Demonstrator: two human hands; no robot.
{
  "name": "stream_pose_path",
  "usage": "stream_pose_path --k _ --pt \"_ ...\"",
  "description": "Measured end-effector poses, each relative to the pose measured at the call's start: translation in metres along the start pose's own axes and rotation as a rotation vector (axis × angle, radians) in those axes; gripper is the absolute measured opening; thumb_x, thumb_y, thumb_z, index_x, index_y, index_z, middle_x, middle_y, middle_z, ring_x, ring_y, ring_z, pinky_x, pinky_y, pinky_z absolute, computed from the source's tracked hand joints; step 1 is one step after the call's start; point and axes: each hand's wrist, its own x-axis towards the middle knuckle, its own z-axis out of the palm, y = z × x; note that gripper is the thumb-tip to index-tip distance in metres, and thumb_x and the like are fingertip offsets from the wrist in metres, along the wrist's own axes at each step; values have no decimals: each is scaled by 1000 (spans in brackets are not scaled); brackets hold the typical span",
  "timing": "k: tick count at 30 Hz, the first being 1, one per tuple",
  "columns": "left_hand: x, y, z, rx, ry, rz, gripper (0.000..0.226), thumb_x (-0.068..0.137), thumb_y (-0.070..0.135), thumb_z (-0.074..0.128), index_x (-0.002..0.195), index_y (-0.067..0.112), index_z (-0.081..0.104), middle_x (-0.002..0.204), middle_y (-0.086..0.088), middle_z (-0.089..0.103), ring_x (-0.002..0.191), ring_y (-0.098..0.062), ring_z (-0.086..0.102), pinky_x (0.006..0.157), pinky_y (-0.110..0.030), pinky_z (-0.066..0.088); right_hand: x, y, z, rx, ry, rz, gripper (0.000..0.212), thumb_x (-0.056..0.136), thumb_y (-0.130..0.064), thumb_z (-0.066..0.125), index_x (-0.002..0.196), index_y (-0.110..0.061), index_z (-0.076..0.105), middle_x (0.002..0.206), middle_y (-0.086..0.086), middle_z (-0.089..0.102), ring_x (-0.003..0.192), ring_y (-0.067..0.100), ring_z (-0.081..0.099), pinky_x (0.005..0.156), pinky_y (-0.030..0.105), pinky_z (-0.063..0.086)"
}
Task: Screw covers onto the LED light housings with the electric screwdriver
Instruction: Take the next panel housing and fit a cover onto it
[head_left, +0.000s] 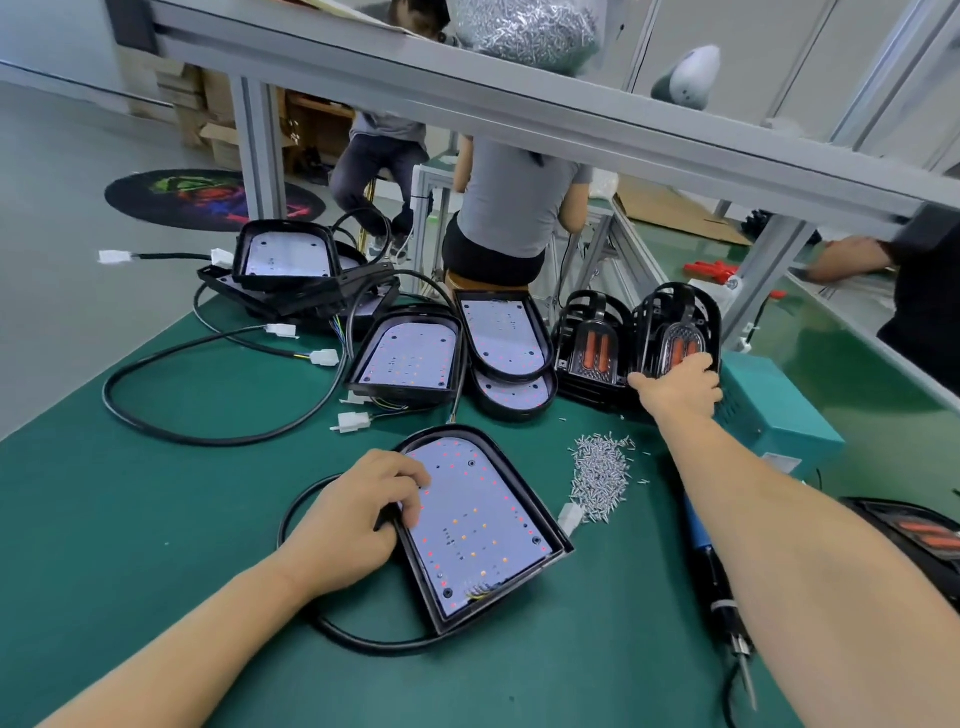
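LED light housing (483, 525): black arched shell, open, white dotted board.

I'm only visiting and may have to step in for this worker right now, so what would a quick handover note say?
Left hand rests on the near open housing, fingers curled over its left rim, steadying it.
Right hand reaches to the stacked covers at the back right and grips one.
Electric screwdriver lies on the mat under the right arm, unused.
Loose screws sit in a pile right of the housing.
Done: the housing is positioned, LED board facing up.
Left: set a cover on it, drive the screws, then do the other open housings behind.
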Motion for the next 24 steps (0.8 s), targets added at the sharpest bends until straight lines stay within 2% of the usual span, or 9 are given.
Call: stream_pose_path --k 6,10,12,14,17,19,21,22,24 --pt "1 -1 0 -16 18 14 33 56 -23 46 68 5 60 105 13 56 104 -2 46 89 -14 36 -22 -5 -11 172 81 -135 74 77 -38 75 135 -13 36 138 21 40 126 38 34 96 46 37" --pt "1 0 -1 -57 7 15 38 53 -23 44 72 5 62 107 10 57 106 -3 46 93 -8 31 -68 -7 -34 269 -79 -331 74 74 -49 76 135 -22 42 128 12 52 120 33 45 98 42 40" --pt "2 2 -4 -136 63 -18 43 53 -18 43 81 7 64 112 8 57 111 0 46 98 -7 28 -101 -3 -48 311 -202 -417 72 72 -50 78 132 -26 49 117 7 61 112 28 55 99 44 44" --pt "4 -1 -5 -202 219 -111 45 59 -15 45 90 11 64 113 10 57 111 2 48 98 -5 28 -137 3 -61 309 -301 -482 68 69 -51 79 130 -32 53 113 3 62 108 25 57 100 45 44" --pt "14 -11 -7 -256 416 -388 40 79 -13 52 100 20 61 105 10 59 95 -2 53 80 -1 34 -185 13 -74 206 -362 -573 70 67 -55 77 132 -40 54 118 -1 58 114 21 51 105 43 39" --pt "24 -15 -7 -290 435 -516 24 89 2 54 103 20 60 97 5 59 84 -5 52 73 -5 36 -212 18 -80 140 -365 -633 76 65 -61 74 135 -43 50 121 -5 53 120 16 45 108 37 31" --pt "38 -16 -9 -457 423 -610 17 95 11 49 108 15 58 99 -1 59 82 -10 53 79 -19 43 -235 21 -83 70 -375 -686 82 64 -70 69 138 -44 47 117 -9 48 119 12 41 104 29 25" --pt "44 -16 -10 -574 409 -658 18 97 14 47 111 13 57 101 -4 59 81 -13 53 78 -25 44 -244 22 -83 10 -377 -708 86 61 -76 61 139 -46 44 116 -11 45 118 11 39 100 26 22" --pt "54 -13 -13 -709 342 -743 25 99 22 42 113 8 57 103 -8 61 81 -18 55 74 -28 45 -260 25 -81 -116 -367 -751 92 56 -83 40 141 -49 39 114 -12 40 117 11 37 95 25 19"
